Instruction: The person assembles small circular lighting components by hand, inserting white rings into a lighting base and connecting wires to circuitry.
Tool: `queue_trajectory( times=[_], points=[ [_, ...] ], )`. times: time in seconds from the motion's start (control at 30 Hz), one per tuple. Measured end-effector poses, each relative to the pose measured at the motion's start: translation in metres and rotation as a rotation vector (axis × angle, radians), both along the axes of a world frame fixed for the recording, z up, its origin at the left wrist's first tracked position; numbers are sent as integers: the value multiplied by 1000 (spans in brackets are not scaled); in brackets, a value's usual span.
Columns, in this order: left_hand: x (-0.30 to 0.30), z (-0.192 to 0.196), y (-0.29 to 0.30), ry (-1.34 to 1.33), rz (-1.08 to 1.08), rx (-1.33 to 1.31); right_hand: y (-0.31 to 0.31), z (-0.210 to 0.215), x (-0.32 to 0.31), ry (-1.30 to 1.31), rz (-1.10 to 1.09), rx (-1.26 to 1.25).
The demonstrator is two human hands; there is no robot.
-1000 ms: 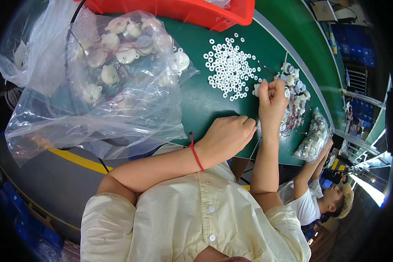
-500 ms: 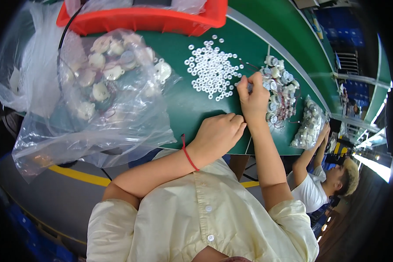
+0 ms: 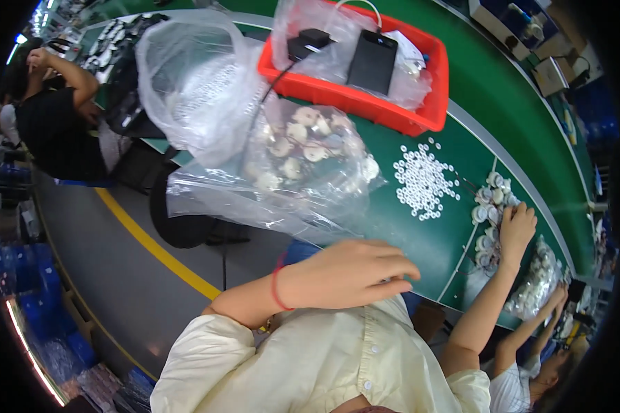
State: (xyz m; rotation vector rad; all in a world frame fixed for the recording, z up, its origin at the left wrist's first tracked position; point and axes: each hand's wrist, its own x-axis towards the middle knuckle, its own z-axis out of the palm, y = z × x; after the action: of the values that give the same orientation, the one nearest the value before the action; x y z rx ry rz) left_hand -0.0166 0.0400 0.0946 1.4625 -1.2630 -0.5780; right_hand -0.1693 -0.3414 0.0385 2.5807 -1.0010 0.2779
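My left hand point(image 3: 355, 273), with a red cord round its wrist, hovers at the table's front edge with loosely stretched fingers and nothing visible in them. At the right, my right hand point(image 3: 519, 230) is over a pile of small round white parts with thin wires point(image 3: 488, 211). Its fingers are curled, and whatever they hold is hidden. Between the hands and farther back, many small white rings point(image 3: 426, 182) lie spread on the green table point(image 3: 410, 241).
A clear bag of cream-coloured round wired parts point(image 3: 293, 151) lies left of the rings. Behind it stand a bag of white pieces point(image 3: 207, 89) and a red bin point(image 3: 351, 103). A filled clear bag point(image 3: 536, 279) is at the right, where a co-worker's hands point(image 3: 556, 299) reach.
My right hand has moved from beside the rings onto the wired parts. My left hand has parted from my right and loosened its fingers. The view has swung left.
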Motion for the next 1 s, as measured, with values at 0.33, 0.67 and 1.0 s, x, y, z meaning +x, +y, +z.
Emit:
queue_trajectory(
  times=[0.33,0.67,1.0],
  points=[
    [53,30,75,-529,605,644,221,89,74,-352,1044,1245],
    [92,-27,59,-662,639,521,283,-14,208,-399,1001,711],
    [73,-39,57,-765,696,673,273,-16,205,-334,1006,879]
  ],
)
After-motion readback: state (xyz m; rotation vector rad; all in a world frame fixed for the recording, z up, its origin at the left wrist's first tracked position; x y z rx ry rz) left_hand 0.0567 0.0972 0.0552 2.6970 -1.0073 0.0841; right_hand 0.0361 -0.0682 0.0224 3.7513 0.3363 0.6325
